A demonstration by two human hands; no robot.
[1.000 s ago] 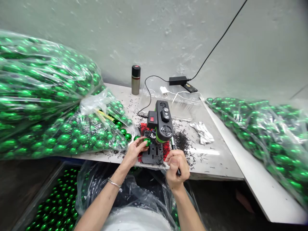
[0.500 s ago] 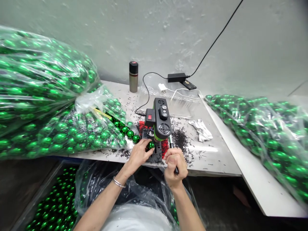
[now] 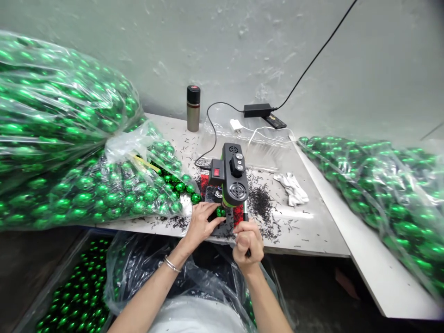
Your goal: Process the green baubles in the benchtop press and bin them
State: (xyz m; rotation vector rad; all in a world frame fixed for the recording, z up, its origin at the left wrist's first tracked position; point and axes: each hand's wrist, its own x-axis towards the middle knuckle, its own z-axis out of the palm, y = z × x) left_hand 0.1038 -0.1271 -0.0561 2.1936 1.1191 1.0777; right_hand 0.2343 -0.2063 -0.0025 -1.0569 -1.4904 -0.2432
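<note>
A shiny green ball (image 3: 220, 211) sits under the head of a small black bench drill press (image 3: 235, 173), pinched between the thumb and fingers of my left hand (image 3: 201, 222). My right hand (image 3: 248, 243) is wrapped round the black-gripped lever (image 3: 246, 216) at the press's right side. The tool tip above the ball is mostly hidden by the press head. Red material (image 3: 238, 214) shows around the press base. Another green ball (image 3: 196, 198) lies just behind my left hand, at the mouth of a clear bag.
Bulging clear bags of green balls (image 3: 65, 111) fill the left; another bag (image 3: 378, 185) lies right. Behind stand a flask (image 3: 193, 108) and a power adapter (image 3: 257, 110) with cables. A white glove (image 3: 292, 188) and black shavings (image 3: 260, 203) lie on the table. Below is an open bag of balls (image 3: 79, 286).
My right hand has shifted slightly left and down with the lever. My left hand has moved a little right, with the green ball further under the press head.
</note>
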